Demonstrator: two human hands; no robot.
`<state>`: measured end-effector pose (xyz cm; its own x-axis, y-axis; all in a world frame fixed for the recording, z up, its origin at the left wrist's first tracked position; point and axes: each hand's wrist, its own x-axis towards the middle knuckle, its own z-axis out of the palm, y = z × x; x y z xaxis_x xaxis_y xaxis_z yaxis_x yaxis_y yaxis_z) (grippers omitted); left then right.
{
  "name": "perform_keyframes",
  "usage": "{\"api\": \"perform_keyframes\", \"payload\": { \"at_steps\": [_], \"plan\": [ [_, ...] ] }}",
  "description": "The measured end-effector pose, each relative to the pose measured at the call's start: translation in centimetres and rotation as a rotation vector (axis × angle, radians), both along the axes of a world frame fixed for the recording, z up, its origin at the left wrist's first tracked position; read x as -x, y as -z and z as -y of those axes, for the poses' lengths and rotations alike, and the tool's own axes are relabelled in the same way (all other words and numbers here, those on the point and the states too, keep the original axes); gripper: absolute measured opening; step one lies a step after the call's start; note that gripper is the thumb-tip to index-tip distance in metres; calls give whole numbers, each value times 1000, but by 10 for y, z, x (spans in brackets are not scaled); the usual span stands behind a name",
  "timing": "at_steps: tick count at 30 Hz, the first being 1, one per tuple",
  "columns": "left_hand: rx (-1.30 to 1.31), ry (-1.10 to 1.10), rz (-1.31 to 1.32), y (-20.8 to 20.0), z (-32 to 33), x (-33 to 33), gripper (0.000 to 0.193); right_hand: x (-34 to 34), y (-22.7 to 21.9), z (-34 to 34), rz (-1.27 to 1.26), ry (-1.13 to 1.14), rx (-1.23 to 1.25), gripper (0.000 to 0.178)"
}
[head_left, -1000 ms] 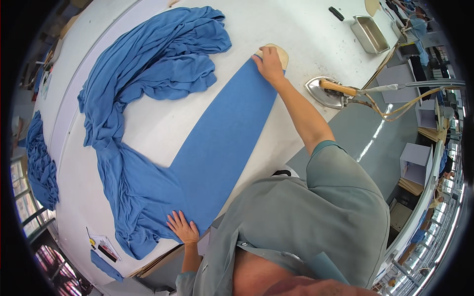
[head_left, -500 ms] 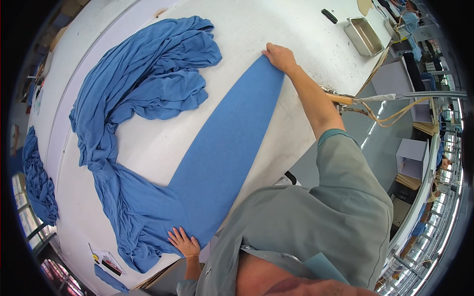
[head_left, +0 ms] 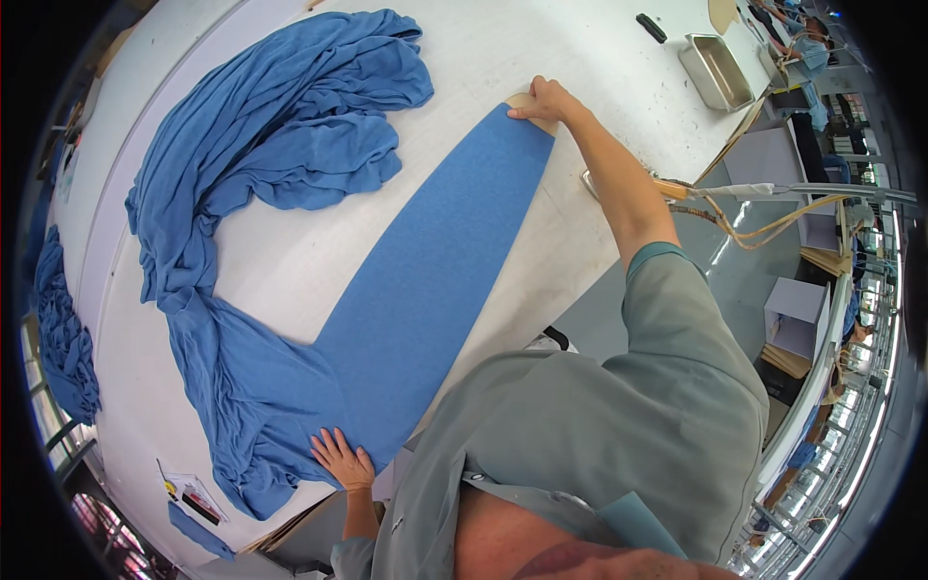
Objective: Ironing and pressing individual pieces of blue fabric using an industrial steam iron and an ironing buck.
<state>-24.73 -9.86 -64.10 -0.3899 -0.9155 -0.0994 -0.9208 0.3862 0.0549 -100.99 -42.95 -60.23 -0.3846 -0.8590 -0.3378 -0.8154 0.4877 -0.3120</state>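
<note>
A blue knit garment lies on the white table, its body bunched in loose folds at the far left. One sleeve is stretched smooth and flat over a long tapered board, whose tan tip sticks out of the sleeve's narrow end. My right hand pinches that tip and the fabric edge there, thumb on top. Down at the wide end, my left hand rests flat on the blue cloth with its fingers spread.
To the right, beside my forearm, is an iron-like tool with a tan handle and a hose. Farther back are a metal tray and a small black object. Another blue pile lies far left, with small tools on paper near the front.
The board's tan tip now shows beyond the sleeve end, where cloth reached my right hand before. My right thumb has come over the edge. The whole view has shifted slightly.
</note>
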Motion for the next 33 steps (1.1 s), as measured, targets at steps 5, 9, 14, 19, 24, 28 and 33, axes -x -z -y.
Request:
{"api": "perform_keyframes", "payload": {
  "at_steps": [5, 9, 14, 19, 24, 28, 33],
  "plan": [
    [-12, -4, -2, 2, 2, -1, 62, 14, 6, -27, -50, 112, 126, 71],
    [-14, -10, 4, 0, 0, -3, 62, 16, -56, -99, -183, -18, 140, 62],
    [14, -5, -44, -1, -4, -10, 61, 48, -71, -246, -426, -164, 223, 55],
    [-30, -29, -98, -16, 17, 12, 61, 15, -99, -259, -636, 24, -337, 45],
    [26, -84, -107, -15, 5, 9, 61, -1, -79, -229, -134, -243, 224, 32],
    [57, -126, -134, -11, 5, 10, 62, -105, -94, -166, 227, 48, 81, 38],
    [113, -230, -296, 4, 16, 2, 53, -231, -59, -116, 81, -392, 138, 48]
  ]
}}
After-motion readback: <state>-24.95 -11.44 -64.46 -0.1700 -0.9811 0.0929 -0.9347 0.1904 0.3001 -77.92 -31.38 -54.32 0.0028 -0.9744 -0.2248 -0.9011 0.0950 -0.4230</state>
